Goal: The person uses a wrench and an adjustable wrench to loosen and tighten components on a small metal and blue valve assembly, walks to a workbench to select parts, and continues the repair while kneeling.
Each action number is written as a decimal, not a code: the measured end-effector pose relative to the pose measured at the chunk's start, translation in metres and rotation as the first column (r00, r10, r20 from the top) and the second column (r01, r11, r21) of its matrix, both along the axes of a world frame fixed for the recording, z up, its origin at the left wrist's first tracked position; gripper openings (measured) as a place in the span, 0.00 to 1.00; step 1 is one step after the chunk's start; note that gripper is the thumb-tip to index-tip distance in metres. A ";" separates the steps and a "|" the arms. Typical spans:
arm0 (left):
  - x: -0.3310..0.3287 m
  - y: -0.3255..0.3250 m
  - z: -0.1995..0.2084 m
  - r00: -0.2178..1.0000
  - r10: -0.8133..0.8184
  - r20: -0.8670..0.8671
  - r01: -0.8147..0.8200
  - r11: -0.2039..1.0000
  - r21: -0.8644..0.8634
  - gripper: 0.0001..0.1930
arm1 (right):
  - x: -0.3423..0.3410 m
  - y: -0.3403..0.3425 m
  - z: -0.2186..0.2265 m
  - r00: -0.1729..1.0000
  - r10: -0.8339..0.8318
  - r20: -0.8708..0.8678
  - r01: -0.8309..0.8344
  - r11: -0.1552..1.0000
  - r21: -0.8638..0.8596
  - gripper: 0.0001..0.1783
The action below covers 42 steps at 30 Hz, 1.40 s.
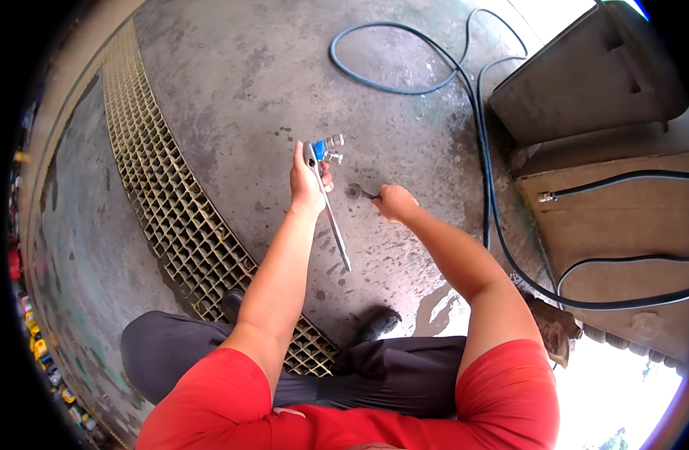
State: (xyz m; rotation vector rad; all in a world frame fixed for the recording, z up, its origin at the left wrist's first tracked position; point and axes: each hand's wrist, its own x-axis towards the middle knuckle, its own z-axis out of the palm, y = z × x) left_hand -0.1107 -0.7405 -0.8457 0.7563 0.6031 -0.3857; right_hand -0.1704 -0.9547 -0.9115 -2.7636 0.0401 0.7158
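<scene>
My left hand (305,189) is closed round a long silver wrench (335,225), whose head is up by my fingers and whose handle slants down toward me. Against the wrench head sits a blue fitting (320,151) with two silver couplings (333,158) pointing right; whether the jaws grip it is too small to tell. To the right, my right hand (397,204) is closed on the dark handle of a small tool (369,195). That tool has a round grey end (354,191), and its exact kind is unclear. The two hands are apart, above the concrete floor.
A yellowish floor grating (157,165) runs along the left and under my legs. Dark hose (481,142) lies looped on the floor at the right. Beyond it stand a dark bin (585,82) and a brown panel (607,225) with a hose end (547,196).
</scene>
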 end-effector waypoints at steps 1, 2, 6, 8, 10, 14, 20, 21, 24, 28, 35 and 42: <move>0.000 0.002 -0.002 1.000 -0.004 0.009 0.004 1.000 0.003 0.27 | 0.003 0.004 -0.001 0.999 0.008 0.044 -0.007 0.999 -0.034 0.20; 0.001 0.003 -0.003 1.000 -0.009 0.018 0.009 1.000 0.002 0.27 | 0.008 0.008 0.004 0.996 0.016 0.088 -0.009 0.997 -0.073 0.20; 0.001 -0.001 -0.006 0.992 -0.075 0.099 0.074 0.997 0.014 0.27 | 0.052 0.019 0.034 0.966 -0.250 0.066 0.188 0.853 0.487 0.22; 0.000 0.000 -0.011 0.984 -0.116 0.136 0.111 0.993 0.041 0.29 | 0.063 0.031 0.055 0.881 -0.380 -0.282 0.439 0.434 0.787 0.23; 0.000 0.002 -0.011 0.983 -0.111 0.145 0.103 0.993 0.062 0.25 | 0.066 0.050 0.099 0.799 -0.304 -0.518 0.555 0.043 0.831 0.23; -0.001 -0.002 -0.018 0.957 -0.197 0.212 0.178 0.979 0.104 0.25 | 0.065 0.057 0.098 0.866 -0.285 -0.410 0.470 0.185 0.863 0.19; -0.008 -0.002 -0.025 0.928 -0.267 0.258 0.246 0.963 0.114 0.32 | 0.071 0.041 0.108 0.865 -0.200 -0.460 0.498 0.222 0.839 0.16; -0.009 -0.003 -0.024 0.920 -0.282 0.273 0.262 0.959 0.108 0.31 | 0.074 0.038 0.112 0.870 -0.177 -0.460 0.493 0.270 0.827 0.16; -0.009 0.000 -0.020 0.903 -0.305 0.301 0.284 0.952 0.113 0.31 | 0.079 0.037 0.123 0.916 -0.159 -0.369 0.401 0.410 0.819 0.18; -0.007 0.000 -0.017 0.904 -0.317 0.286 0.298 0.948 0.109 0.28 | 0.081 0.032 0.122 0.930 -0.100 -0.354 0.362 0.423 0.831 0.19; -0.008 -0.002 -0.018 0.926 -0.267 0.269 0.227 0.959 0.169 0.24 | 0.074 0.041 0.108 0.880 -0.136 -0.455 0.475 0.276 0.836 0.21; -0.004 -0.003 -0.019 0.983 -0.149 0.109 0.126 0.973 0.193 0.22 | 0.074 0.041 0.085 0.802 -0.304 -0.514 0.582 0.205 0.787 0.32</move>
